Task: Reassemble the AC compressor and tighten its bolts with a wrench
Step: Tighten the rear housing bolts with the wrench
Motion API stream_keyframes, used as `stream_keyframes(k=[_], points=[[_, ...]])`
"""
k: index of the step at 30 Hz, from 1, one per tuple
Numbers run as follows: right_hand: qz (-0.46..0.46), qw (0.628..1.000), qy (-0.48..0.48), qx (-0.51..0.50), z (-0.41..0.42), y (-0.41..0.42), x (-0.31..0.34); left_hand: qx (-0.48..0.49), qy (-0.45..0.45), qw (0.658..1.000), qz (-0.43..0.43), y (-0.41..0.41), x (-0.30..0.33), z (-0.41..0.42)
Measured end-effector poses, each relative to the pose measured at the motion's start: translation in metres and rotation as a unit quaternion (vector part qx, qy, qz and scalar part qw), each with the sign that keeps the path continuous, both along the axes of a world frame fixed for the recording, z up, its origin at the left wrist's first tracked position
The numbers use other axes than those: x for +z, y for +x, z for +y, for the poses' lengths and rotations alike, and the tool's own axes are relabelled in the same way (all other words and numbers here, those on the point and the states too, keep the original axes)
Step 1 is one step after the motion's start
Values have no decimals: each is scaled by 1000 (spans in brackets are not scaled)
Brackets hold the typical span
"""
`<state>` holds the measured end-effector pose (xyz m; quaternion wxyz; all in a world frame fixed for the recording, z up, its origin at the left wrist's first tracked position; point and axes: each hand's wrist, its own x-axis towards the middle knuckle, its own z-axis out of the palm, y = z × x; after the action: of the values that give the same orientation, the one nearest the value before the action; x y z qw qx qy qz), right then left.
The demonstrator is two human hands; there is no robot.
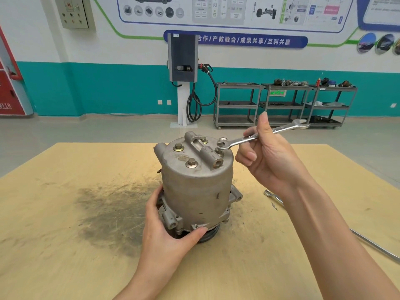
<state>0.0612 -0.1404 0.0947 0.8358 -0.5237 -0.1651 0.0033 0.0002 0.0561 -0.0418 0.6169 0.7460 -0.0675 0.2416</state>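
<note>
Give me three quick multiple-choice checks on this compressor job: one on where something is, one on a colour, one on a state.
1. Where is the left hand?
A. On top of the compressor
B. Gripping the compressor's lower body near its base
C. Flat on the table

2. What colour is the wall's lower band?
A. Teal
B. Yellow
C. Black

3. What is the state of the open-end wrench?
A. Lying on the table
B. Resting on a cart
C. Held in the right hand, its jaw at a bolt on the compressor's top

Answers:
1. B, the fingers curl round the AC compressor low down, near the mounting flange.
2. A, teal runs behind the carts, below the white wall.
3. C, the right hand holds the shaft while the jaw meets a top bolt; whether it is fully seated cannot be told.
</note>
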Motion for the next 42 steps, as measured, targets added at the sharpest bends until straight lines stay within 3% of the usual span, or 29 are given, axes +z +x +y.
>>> stream_keyframes(k=[17, 25, 30, 37, 42], points=[[31, 999, -1, 23, 1, 0, -1, -10, -5, 1000, -1, 0, 0, 0], [63, 995, 31, 71, -4, 0, 0, -6, -1, 1000, -6, 0, 1, 0], [32, 993, 36, 111, -16, 1, 3, -10, -4, 1000, -5, 0, 0, 1], [-72, 997, 18, -26, -8, -1, 6, -9, -8, 1000, -2, 2, 0, 1], [-74, 995, -15, -63, -1, -3, 3, -14, -16, 1000, -2, 2, -1, 1]])
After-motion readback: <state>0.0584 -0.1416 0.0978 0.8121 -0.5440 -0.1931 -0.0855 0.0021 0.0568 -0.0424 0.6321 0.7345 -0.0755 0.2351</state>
